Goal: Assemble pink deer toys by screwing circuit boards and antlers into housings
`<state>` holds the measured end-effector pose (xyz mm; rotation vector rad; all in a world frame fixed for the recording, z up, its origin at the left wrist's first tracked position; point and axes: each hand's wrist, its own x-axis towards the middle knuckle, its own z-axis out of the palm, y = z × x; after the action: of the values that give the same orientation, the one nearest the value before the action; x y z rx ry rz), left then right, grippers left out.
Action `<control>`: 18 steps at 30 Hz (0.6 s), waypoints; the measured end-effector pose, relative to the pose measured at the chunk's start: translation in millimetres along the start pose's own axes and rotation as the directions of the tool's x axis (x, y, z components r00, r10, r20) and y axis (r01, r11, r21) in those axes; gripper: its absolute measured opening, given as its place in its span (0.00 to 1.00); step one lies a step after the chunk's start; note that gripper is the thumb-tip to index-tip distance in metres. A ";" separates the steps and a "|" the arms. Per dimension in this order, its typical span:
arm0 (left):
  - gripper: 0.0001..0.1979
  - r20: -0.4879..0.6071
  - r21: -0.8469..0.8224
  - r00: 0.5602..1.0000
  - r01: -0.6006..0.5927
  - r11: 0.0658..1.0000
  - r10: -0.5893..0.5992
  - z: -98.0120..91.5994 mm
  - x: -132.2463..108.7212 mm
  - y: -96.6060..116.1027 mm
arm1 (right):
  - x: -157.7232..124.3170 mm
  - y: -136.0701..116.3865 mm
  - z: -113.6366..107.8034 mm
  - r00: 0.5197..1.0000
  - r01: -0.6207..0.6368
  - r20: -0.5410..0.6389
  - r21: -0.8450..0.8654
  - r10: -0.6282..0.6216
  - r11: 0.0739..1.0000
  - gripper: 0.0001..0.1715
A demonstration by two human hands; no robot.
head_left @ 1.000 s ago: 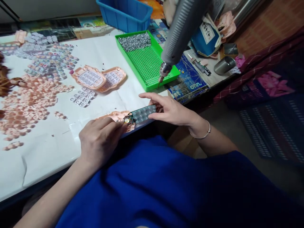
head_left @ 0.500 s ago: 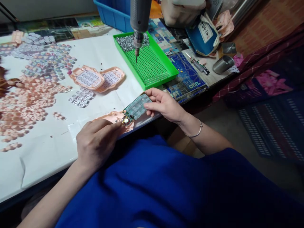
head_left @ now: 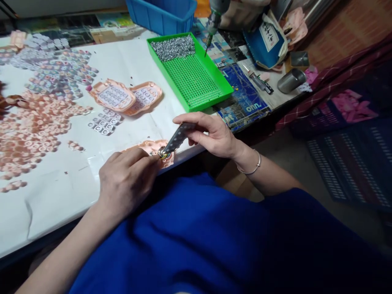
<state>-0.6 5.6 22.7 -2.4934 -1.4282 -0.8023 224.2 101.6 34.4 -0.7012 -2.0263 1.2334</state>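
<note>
My right hand [head_left: 211,134] grips a circuit board [head_left: 179,135] between thumb and fingers, tilted steeply so that it shows nearly edge-on. Coloured wires and a small round part [head_left: 163,152] sit at the board's lower end. My left hand [head_left: 127,177] is closed at that spot, its fingertips pinched by the wires; what exactly they hold is hidden. Under the fingertips a peach plastic shell [head_left: 153,148] lies at the table's front edge, partly covered by my left hand. Two more peach shells [head_left: 113,97] with keypads in them lie farther back, beside loose silvery keypads [head_left: 105,121].
A green tray [head_left: 200,107] holds many screws [head_left: 174,47]. An electric screwdriver [head_left: 213,24] hangs over its right side. Heaps of peach buttons [head_left: 39,126] and pale keys [head_left: 61,71] cover the left. A blue bin [head_left: 162,18] and a metal cup [head_left: 290,80] stand farther back.
My right hand has tipped the circuit board up from face-on to nearly edge-on. My left hand stays by the wires. The hanging screwdriver has swung right and away.
</note>
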 end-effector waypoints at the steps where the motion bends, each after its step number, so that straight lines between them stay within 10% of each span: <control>1: 0.09 0.011 -0.044 0.999 0.051 0.998 -0.051 0.3 -1.1 -0.4 | 2.5 -2.3 -1.1 1.000 -0.012 0.013 -0.029 0.013 1.000 0.17; 8: 0.10 0.240 -0.269 0.907 0.403 0.875 -0.345 -3.7 3.7 -1.7 | 20.6 -15.9 -5.6 0.991 -0.073 0.105 -0.036 0.076 0.997 0.19; 18: 0.11 0.249 -0.297 0.881 0.466 0.834 -0.403 -5.2 7.4 -0.6 | 29.8 -1.4 15.9 0.971 -0.223 0.146 0.278 0.188 0.934 0.15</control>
<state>-0.1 9.5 30.9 -2.5662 -2.1449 -1.0092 192.8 113.8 37.9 -0.7234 -1.8383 1.6923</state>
